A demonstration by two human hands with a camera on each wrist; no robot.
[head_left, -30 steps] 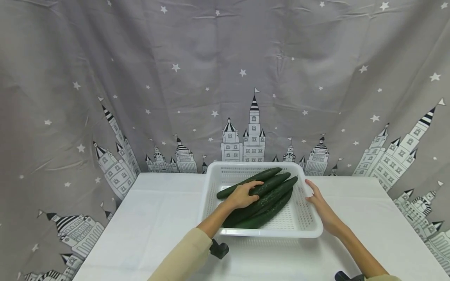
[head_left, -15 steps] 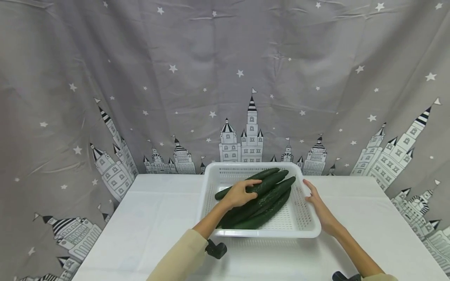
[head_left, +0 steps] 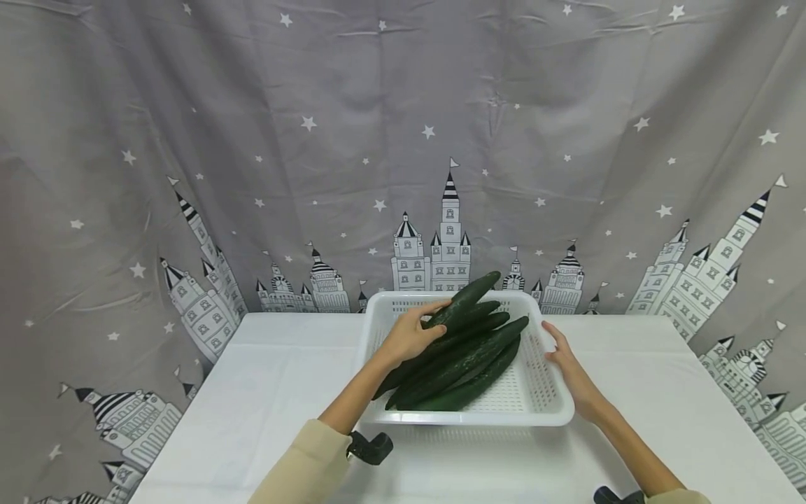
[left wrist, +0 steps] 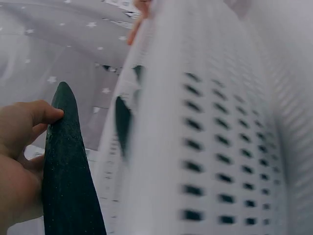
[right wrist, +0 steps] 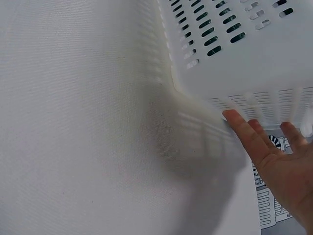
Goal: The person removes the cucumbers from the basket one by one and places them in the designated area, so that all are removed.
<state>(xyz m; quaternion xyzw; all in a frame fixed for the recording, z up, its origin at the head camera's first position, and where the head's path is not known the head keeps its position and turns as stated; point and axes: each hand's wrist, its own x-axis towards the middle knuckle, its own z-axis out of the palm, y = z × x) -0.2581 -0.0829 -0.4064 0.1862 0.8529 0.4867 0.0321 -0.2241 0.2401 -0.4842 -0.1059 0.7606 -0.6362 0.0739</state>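
My left hand [head_left: 408,341] grips a dark green cucumber [head_left: 471,295], its far end raised above the back rim of a white perforated plastic basket [head_left: 466,418]. In the left wrist view, fingers and thumb of the left hand [left wrist: 19,161] wrap the held cucumber [left wrist: 68,171], beside the blurred basket wall [left wrist: 161,147]. Several other cucumbers [head_left: 481,357] lie slanted together inside the basket. At the basket's right side, my right hand [head_left: 569,367] rests with fingers extended against the outer wall; the right wrist view shows these fingers [right wrist: 244,134] touching the basket.
The basket stands on a white-covered table [head_left: 296,378], near its back edge. A grey curtain [head_left: 352,154] printed with stars and castles hangs directly behind. White table surface extends to the left and right of the basket.
The left hand has taken hold of one cucumber and lifted it, moving slightly left and back toward the basket's left side. The right hand stays at the basket's right wall.
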